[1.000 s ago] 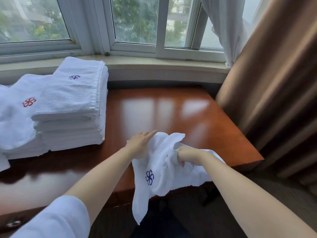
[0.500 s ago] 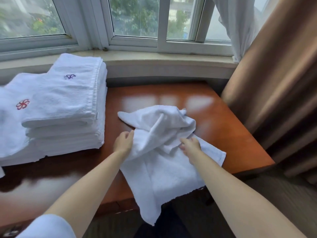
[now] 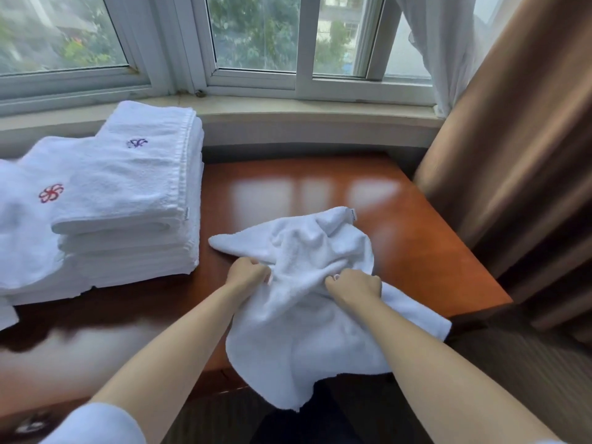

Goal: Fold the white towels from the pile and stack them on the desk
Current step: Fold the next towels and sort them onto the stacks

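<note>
Left hand: our left hand [image 3: 248, 273] has its fingers curled into the near-left gather of the crumpled white terry towel [image 3: 304, 315], pinching a bunch of cloth.
Right hand: our right hand [image 3: 354, 285] is clenched round a second bunch of the same towel, just right of the first; the two fists sit close together with a ridge of cloth between them.
Towel position: it lies on the near right part of the glossy reddish-brown wooden desk [image 3: 416, 251], rumpled beyond our knuckles, while its near part hangs over the desk's front edge.
Key relation: the towel runs away from us, from the hanging hem to the far corner with the small tag [image 3: 352, 215], so its long axis points roughly forward; both hands grip near its middle, about equally close.
Next move, as we judge it: we would need to find an edge or corners and spread the cloth flat before any fold.
Stack: the pile of folded white towels with a purple emblem [image 3: 134, 193] stands well to the left, nearer our left hand, beside another with a red emblem [image 3: 28, 213].
</note>
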Demonstrator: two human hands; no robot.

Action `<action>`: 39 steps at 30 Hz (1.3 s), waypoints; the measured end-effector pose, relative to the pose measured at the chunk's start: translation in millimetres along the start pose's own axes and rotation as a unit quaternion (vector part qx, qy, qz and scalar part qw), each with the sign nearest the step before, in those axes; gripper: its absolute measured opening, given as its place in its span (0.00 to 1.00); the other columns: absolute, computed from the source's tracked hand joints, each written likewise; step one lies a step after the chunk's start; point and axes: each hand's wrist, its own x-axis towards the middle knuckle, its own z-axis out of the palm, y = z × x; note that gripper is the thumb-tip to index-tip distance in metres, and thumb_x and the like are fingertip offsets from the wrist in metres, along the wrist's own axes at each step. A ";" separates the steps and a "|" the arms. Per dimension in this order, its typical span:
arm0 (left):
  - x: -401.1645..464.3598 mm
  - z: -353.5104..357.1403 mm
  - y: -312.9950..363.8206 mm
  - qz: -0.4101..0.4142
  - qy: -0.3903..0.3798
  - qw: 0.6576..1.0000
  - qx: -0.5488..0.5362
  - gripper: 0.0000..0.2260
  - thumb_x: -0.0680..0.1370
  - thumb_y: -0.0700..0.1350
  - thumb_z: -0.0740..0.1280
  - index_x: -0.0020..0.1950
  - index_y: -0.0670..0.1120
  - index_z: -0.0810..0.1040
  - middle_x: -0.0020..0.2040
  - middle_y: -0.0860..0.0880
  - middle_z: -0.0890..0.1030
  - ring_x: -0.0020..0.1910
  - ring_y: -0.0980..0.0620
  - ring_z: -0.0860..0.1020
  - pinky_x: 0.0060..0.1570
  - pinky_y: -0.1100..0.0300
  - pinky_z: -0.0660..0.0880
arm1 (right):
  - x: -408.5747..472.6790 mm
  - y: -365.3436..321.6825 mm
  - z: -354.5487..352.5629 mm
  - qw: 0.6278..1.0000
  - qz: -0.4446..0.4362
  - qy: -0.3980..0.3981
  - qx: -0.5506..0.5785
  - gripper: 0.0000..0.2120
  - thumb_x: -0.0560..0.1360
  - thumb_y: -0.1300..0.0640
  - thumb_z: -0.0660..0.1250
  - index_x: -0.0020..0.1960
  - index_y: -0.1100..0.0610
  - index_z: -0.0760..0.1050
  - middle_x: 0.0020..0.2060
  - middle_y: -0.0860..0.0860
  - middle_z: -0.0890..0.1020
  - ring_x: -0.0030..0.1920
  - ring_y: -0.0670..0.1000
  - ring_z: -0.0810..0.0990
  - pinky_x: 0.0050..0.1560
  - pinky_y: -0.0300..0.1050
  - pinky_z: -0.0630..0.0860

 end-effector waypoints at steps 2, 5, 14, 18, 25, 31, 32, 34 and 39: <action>-7.5 -1.2 4.0 -0.053 -0.012 0.990 -0.130 0.04 0.56 0.39 0.63 0.28 0.45 0.75 0.28 0.48 0.75 0.31 0.47 0.72 0.32 0.62 0.67 | -1.8 5.8 -3.8 0.998 0.058 0.000 0.014 0.25 0.77 0.45 0.47 0.56 0.54 0.78 0.55 0.52 0.80 0.56 0.54 0.77 0.52 0.49 0.64; -12.5 -9.1 1.7 -0.132 -0.029 0.964 -0.230 0.02 0.64 0.40 0.65 0.32 0.43 0.76 0.31 0.46 0.75 0.30 0.46 0.74 0.33 0.61 0.69 | -7.1 17.0 -4.3 0.976 0.172 0.037 0.131 0.24 0.77 0.42 0.52 0.57 0.57 0.77 0.57 0.56 0.79 0.57 0.57 0.76 0.54 0.49 0.70; -35.3 -21.9 15.1 -0.123 -0.212 0.956 -0.160 0.05 0.69 0.46 0.73 0.40 0.45 0.83 0.40 0.44 0.85 0.40 0.48 0.85 0.41 0.57 0.79 | -22.9 3.4 -5.8 0.808 0.256 -0.083 0.524 0.38 0.71 0.59 0.71 0.75 0.60 0.55 0.69 0.63 0.63 0.66 0.62 0.67 0.65 0.55 0.67; -51.8 -36.6 38.2 -0.190 -0.290 0.937 0.024 0.15 0.75 0.47 0.67 0.60 0.43 0.79 0.53 0.42 0.84 0.51 0.46 0.83 0.51 0.52 0.80 | -39.4 0.1 -29.7 0.869 0.179 -0.247 0.389 0.05 0.74 0.64 0.62 0.43 0.56 0.69 0.33 0.53 0.71 0.28 0.49 0.67 0.27 0.39 0.66; -72.0 -83.5 85.9 -0.183 -0.237 0.903 0.309 0.19 0.70 0.54 0.72 0.58 0.46 0.80 0.54 0.44 0.84 0.55 0.46 0.81 0.60 0.53 0.76 | -53.8 23.8 -70.7 0.863 0.153 -0.259 0.406 0.08 0.76 0.62 0.58 0.51 0.60 0.74 0.41 0.55 0.78 0.38 0.53 0.78 0.37 0.47 0.79; -96.9 -79.8 86.2 -0.207 -0.210 0.833 0.468 0.15 0.79 0.46 0.60 0.63 0.41 0.65 0.44 0.40 0.75 0.27 0.42 0.80 0.24 0.61 0.75 | -56.8 32.3 -76.0 0.821 0.200 -0.154 0.511 0.12 0.79 0.63 0.56 0.37 0.56 0.66 0.26 0.50 0.63 0.23 0.46 0.57 0.18 0.33 0.50; -97.7 -80.2 83.6 -0.204 -0.198 0.830 0.480 0.16 0.79 0.45 0.59 0.64 0.39 0.65 0.45 0.39 0.76 0.29 0.42 0.81 0.29 0.59 0.77 | -56.9 37.0 -77.9 0.836 0.186 -0.158 0.491 0.13 0.79 0.59 0.60 0.36 0.55 0.65 0.25 0.49 0.61 0.22 0.45 0.55 0.20 0.34 0.50; -92.8 -82.8 77.0 -0.169 -0.160 0.858 0.457 0.18 0.79 0.44 0.58 0.66 0.36 0.67 0.56 0.37 0.76 0.44 0.40 0.81 0.46 0.53 0.80 | -63.1 46.5 -83.4 0.888 0.146 -0.184 0.394 0.13 0.75 0.48 0.68 0.42 0.55 0.68 0.26 0.49 0.62 0.24 0.46 0.56 0.24 0.37 0.52; -81.1 -89.4 59.0 -0.025 -0.028 0.964 0.264 0.30 0.79 0.52 0.65 0.77 0.45 0.57 0.77 0.43 0.56 0.72 0.39 0.63 0.67 0.44 0.67 | -80.9 52.6 -88.6 0.940 0.081 -0.331 0.032 0.46 0.66 0.34 0.72 0.75 0.51 0.57 0.22 0.51 0.70 0.24 0.48 0.66 0.25 0.39 0.63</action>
